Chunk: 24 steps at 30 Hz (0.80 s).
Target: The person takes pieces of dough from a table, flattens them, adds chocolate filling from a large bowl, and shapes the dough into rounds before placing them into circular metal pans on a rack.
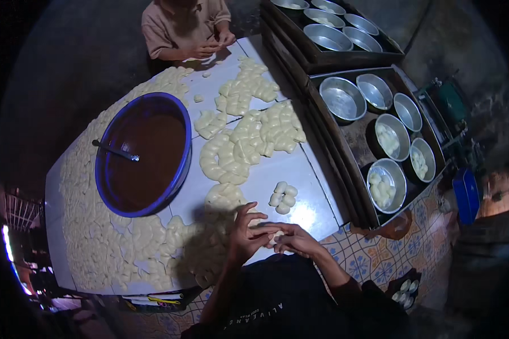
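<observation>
At the near edge of the white table, my left hand and my right hand meet over a small piece of pale dough. The fingers of both are closed around it and partly cover it. Just beyond them lies a cluster of several small, rounded dough pieces pressed side by side. More flattened dough portions spread in joined patches up the middle of the table, and some reach under my left hand.
A blue basin of brown filling, with a flat-handled tool in it, stands left. Dough pieces surround it. At right, trays carry round metal pans, some with dough. Across the table a person handles something small.
</observation>
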Tool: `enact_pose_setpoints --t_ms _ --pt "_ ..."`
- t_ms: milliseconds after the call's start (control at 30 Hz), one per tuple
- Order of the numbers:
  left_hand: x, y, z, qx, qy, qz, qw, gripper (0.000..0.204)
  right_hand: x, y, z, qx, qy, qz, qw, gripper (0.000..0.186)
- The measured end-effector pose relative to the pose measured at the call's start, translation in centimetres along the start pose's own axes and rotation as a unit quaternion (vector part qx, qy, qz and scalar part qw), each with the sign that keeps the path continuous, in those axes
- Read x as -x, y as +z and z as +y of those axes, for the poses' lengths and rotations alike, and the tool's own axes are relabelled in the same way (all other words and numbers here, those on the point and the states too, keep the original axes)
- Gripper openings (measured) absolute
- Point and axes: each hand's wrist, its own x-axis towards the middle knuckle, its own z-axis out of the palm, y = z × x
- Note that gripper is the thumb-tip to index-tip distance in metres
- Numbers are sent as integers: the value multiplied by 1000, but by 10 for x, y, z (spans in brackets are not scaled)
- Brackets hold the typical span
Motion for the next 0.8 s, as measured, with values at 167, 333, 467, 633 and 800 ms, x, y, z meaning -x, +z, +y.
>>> enact_pose_setpoints --t_ms 167,333,467,633,800 --pt "-25 -21 -33 -35 111 103 988 23 -15 -23 4 257 -293 397 831 51" --pt "-59 -16 -38 -32 -9 67 997 27 -42 -73 39 290 -315 408 806 64" --pt "-90 -6 -49 -162 24 44 985 38 -33 -67 24 317 -251 380 832 62" --pt "-124 5 -70 -254 -15 -26 967 45 -10 -52 0 571 -297 382 663 56" --pt "-128 1 -85 -232 -8 -12 973 48 -17 -64 -19 597 -363 328 636 51"
